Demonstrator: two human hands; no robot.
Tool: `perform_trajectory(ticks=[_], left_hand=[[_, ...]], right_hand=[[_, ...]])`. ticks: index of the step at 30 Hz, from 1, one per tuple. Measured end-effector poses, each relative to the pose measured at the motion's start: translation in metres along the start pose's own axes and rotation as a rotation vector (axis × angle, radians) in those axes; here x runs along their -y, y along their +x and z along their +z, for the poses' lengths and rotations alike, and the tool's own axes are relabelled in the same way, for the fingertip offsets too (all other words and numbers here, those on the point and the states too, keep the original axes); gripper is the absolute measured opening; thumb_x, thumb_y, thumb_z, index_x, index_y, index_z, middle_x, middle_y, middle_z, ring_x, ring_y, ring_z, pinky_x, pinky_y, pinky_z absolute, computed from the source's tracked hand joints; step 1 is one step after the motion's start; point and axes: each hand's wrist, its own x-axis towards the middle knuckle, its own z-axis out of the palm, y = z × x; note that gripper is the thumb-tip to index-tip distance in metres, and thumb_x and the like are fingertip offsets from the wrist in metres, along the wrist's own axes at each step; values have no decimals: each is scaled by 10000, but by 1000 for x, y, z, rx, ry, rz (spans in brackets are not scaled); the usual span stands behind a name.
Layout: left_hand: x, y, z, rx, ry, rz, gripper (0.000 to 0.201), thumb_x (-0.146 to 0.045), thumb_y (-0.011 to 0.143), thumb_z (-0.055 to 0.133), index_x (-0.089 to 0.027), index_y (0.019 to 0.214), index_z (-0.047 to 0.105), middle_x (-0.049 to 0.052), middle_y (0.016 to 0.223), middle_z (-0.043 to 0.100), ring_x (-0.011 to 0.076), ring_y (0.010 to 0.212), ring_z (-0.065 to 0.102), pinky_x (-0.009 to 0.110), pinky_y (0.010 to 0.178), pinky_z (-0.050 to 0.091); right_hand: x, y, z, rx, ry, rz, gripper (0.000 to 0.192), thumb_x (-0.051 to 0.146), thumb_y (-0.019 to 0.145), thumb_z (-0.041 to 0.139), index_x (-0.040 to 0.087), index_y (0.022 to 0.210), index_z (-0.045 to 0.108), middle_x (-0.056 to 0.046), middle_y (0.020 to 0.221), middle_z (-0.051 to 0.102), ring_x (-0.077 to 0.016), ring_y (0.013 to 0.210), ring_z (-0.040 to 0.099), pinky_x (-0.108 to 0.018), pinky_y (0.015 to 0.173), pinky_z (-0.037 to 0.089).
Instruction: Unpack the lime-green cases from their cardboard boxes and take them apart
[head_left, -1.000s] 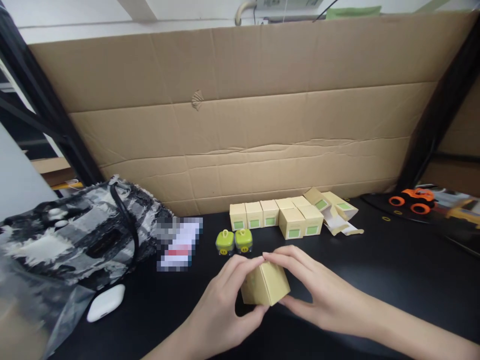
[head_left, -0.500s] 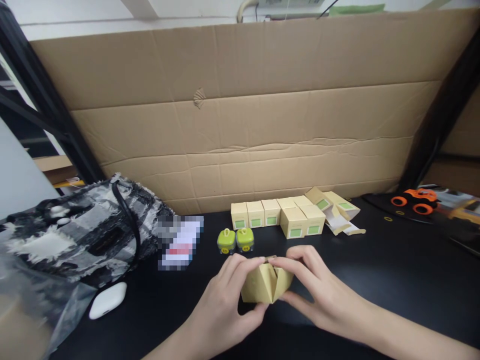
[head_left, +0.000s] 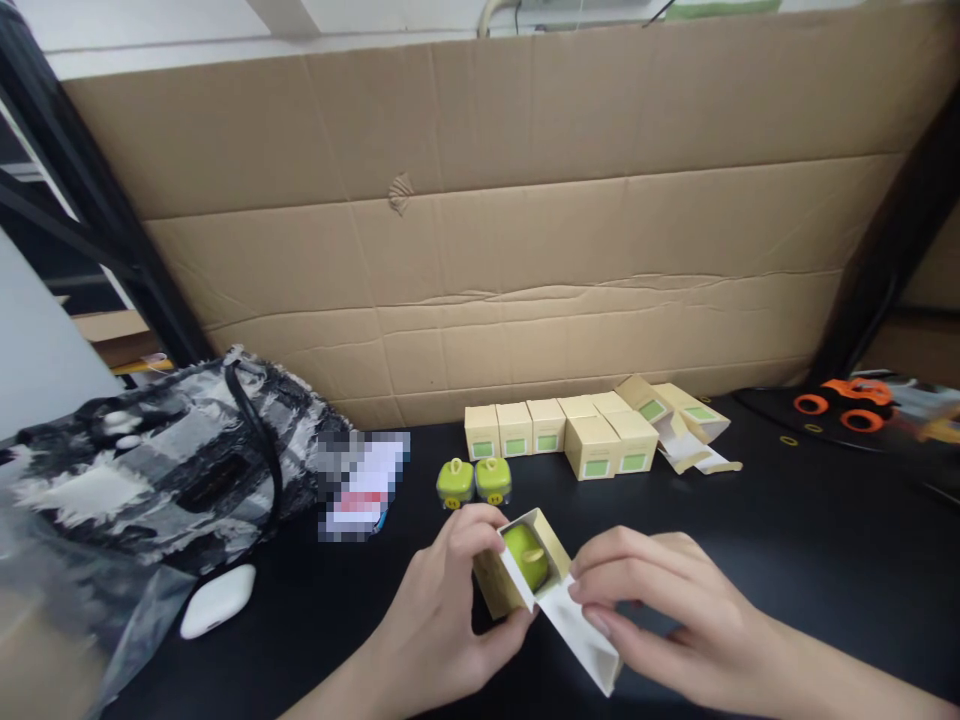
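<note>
My left hand [head_left: 457, 600] grips a small cream cardboard box [head_left: 495, 590], tilted with its top uncovered. Inside sits a lime-green item with a small loop handle [head_left: 529, 560]; its lower part is hidden by the box walls. A white-lined lid flap [head_left: 577, 625] hangs out toward the lower right. My right hand [head_left: 667, 610] is at that flap, fingers bent and thumb apart from them, fingertips overlapping its edge. Whether they press on it is hard to tell. Beyond the box stand two lime-green cases, a left one [head_left: 455, 482] and a right one [head_left: 493, 480], each with a loop on top.
Several closed cream boxes [head_left: 592, 445] stand in rows at the back, with opened boxes [head_left: 686, 425] to their right. An orange toy truck [head_left: 855, 400] sits far right. On the left are a black-and-grey bag [head_left: 187, 460], a white rounded case [head_left: 217, 600] and a blurred-out packet [head_left: 367, 490].
The box top has come open, showing the green item inside and the flap folded out. My right hand has moved slightly right; my left hand still holds the box.
</note>
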Motion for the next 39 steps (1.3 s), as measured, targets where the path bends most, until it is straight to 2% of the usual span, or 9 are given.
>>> perform_trajectory(ticks=[5,9,12,15,18,23,28,34,39], left_hand=[[-2,1,1,63,4,126,484,-94,746,630,-252,1087,325,102,1128,543,223,1000,593,349,762,550],[-2,1,3,91,41,150,476,-79,751,609,-255,1089,323,115,1149,538,234,1017,585,359,753,552],[-3,1,3,70,38,167,477,-78,745,602,-249,1089,319,112,1130,541,222,988,589,345,739,558],[-8,3,-1,155,156,234,357,-78,754,578,-233,1011,385,110,1102,561,232,963,593,348,734,566],[-12,4,-3,285,293,289,197,-92,780,552,-217,892,450,108,1101,572,265,1000,585,375,769,566],[-7,4,-4,194,186,217,312,-103,819,548,-229,1048,376,125,1161,540,243,1017,580,359,747,568],[2,5,-4,164,91,185,472,-105,817,563,-265,1165,287,127,1178,522,247,1042,571,380,767,556],[2,1,4,95,-7,161,619,-53,732,575,-277,1202,242,129,1195,480,250,1096,539,387,788,545],[-7,-6,15,52,-133,182,753,-44,649,599,-299,1228,190,113,1143,476,240,1039,554,351,735,553]], right_hand=[[-3,0,-1,148,-244,-25,174,210,929,490,214,1069,593,-38,875,631,-121,638,594,-237,541,431],[-6,-3,3,58,-511,1,146,233,912,502,201,932,643,-38,797,600,-119,524,538,-260,470,411],[-6,-2,5,23,-603,9,162,233,908,499,182,850,641,-80,885,624,-158,627,602,-289,520,466],[-7,-2,10,71,-518,37,142,194,888,503,176,949,630,-134,1085,608,-238,853,628,-379,678,532],[-8,-3,15,61,-390,64,143,120,880,483,172,918,610,-144,1155,588,-264,1013,588,-423,792,527],[-10,-5,14,65,-113,128,113,96,881,483,199,908,522,-116,1223,574,-216,1174,520,-377,923,488],[-10,-4,6,-1,127,262,86,145,910,475,229,926,487,-81,1170,622,-200,1146,560,-362,920,493],[-34,11,-1,-262,231,395,57,266,960,413,239,932,455,-74,1085,613,-178,972,619,-326,785,534],[-75,28,8,-138,142,433,127,310,957,419,207,930,488,-55,942,609,-180,874,604,-343,766,513]])
